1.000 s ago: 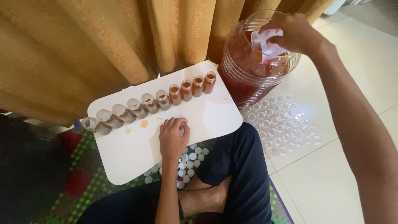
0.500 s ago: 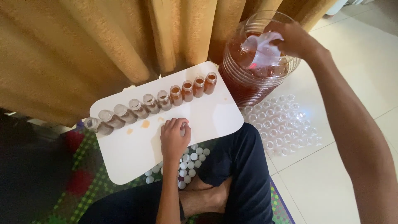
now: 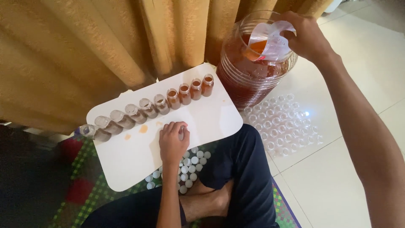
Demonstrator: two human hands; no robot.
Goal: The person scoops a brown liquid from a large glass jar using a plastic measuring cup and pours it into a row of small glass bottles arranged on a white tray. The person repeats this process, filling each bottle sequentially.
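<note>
Over jar: right hand gripping plastic cup.

Background: heavy mustard-gold curtain hangs in deep vertical folds across the whole top of the view, reaching the floor. Floor on the right: pale, glossy square tiles with thin dark grout lines. Lower left: woven mat, green check with red patches, lies flat on the floor. Light is soft and even; left edge falls into dark shadow.
</note>
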